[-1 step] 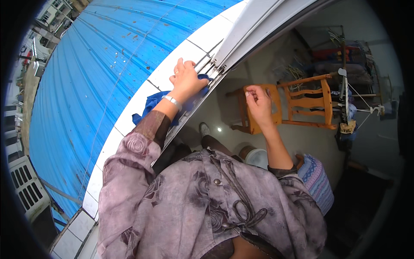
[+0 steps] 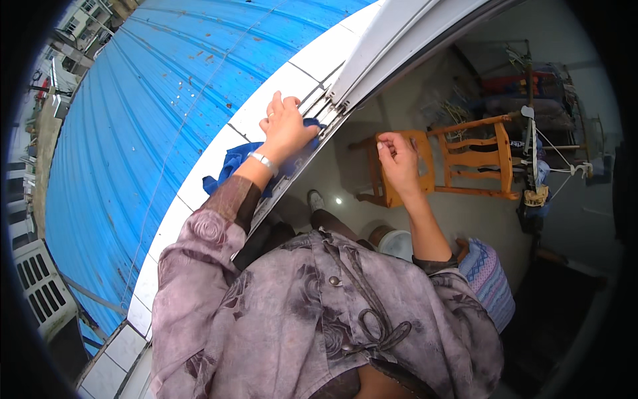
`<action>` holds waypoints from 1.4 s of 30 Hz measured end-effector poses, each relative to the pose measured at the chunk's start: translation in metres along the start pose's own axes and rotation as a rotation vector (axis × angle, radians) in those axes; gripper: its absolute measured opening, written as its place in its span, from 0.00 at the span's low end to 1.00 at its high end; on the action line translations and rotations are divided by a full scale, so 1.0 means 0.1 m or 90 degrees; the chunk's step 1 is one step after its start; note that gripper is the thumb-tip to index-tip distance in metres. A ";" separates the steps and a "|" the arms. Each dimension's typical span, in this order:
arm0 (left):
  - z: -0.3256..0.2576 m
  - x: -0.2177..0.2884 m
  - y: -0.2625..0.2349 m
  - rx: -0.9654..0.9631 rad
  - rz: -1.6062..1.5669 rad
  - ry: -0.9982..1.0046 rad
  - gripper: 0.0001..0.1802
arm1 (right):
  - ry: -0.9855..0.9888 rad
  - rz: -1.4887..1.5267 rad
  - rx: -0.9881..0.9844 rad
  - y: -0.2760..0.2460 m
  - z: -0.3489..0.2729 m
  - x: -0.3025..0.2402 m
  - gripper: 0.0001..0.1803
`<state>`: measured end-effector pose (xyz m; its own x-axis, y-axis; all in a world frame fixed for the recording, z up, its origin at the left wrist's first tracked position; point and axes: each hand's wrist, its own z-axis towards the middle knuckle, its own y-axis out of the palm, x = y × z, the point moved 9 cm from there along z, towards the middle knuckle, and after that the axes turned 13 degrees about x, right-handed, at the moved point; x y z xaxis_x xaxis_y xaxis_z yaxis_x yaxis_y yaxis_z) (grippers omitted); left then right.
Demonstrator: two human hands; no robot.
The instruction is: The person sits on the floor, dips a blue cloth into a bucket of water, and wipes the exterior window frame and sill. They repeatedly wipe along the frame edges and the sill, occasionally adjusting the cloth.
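Note:
My left hand (image 2: 284, 131), with a metal band at the wrist, lies over a blue cloth (image 2: 234, 164) on the sliding-window track (image 2: 307, 151). The cloth shows past the thumb and trails below the wrist across white tiles; the hand hides its middle. The thumb presses on the cloth while some fingertips reach over the tiled ledge (image 2: 292, 80). To the right, my right hand (image 2: 400, 159) hangs in the air above a wooden chair (image 2: 425, 174). Its fingers are curled in, thumb near the fingertips, and no object shows in them.
Outside the ledge lies a blue corrugated metal roof (image 2: 153, 113). A white window frame (image 2: 379, 50) stands at the track's far end. Inside are a pale bucket (image 2: 397, 244), a patterned cloth bundle (image 2: 487, 279) and a rack (image 2: 531, 100) of folded textiles.
My left hand has shifted slightly back along the track toward me, with the cloth under it. The right hand stays almost where it was.

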<state>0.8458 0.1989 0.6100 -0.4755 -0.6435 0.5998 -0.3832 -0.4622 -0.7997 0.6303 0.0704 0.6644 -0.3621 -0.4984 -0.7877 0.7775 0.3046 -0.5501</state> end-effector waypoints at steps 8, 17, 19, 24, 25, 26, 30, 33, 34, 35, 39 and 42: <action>-0.69 -0.54 -0.46 0.025 0.039 0.058 0.44 | -0.050 0.027 -0.043 0.25 -0.07 -0.33 0.07; -1.24 -1.41 -0.99 0.019 -0.513 -0.222 0.09 | -0.086 0.143 -0.225 0.95 -0.48 -1.12 0.09; -1.23 -1.28 -1.26 0.007 -0.704 -0.253 0.07 | -0.078 0.151 -0.339 1.33 -0.69 -1.35 0.17; -1.12 -1.00 -1.81 0.049 -0.835 -0.168 0.08 | -0.121 0.259 -0.568 2.01 -1.09 -2.05 0.27; -1.07 -1.04 -1.89 0.052 -0.798 -0.153 0.08 | -0.069 0.334 -0.619 2.08 -1.15 -2.08 0.24; -1.02 -1.10 -1.98 0.059 -0.758 -0.138 0.08 | 0.033 0.378 -0.638 2.13 -1.14 -2.07 0.22; -1.00 -1.28 -2.30 0.151 -0.561 0.063 0.30 | 0.386 0.605 -0.641 2.11 -1.08 -2.24 0.15; -1.21 -1.62 -1.73 -0.106 -0.478 0.023 0.39 | 0.408 0.687 -0.535 2.07 -0.75 -2.43 0.12; -1.26 -1.63 -1.71 -0.098 -0.427 -0.002 0.30 | 0.411 0.692 -0.511 2.10 -0.64 -2.42 0.11; -1.30 -1.70 -1.64 -0.131 -0.423 -0.058 0.24 | 0.390 0.692 -0.519 2.11 -0.54 -2.47 0.11; -1.27 -1.72 -2.00 0.185 -0.663 -0.177 0.12 | 0.348 0.700 -0.439 2.04 -0.32 -2.63 0.12; -1.19 -1.34 -2.00 0.187 -0.690 -0.128 0.13 | 0.330 0.670 -0.484 2.18 -0.49 -2.72 0.09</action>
<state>0.8914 0.4500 0.6926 0.1385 0.1081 0.9844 -0.3022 -0.9420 0.1460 0.8732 0.3120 0.7458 -0.0659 0.5390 -0.8397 0.3944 0.7871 0.4743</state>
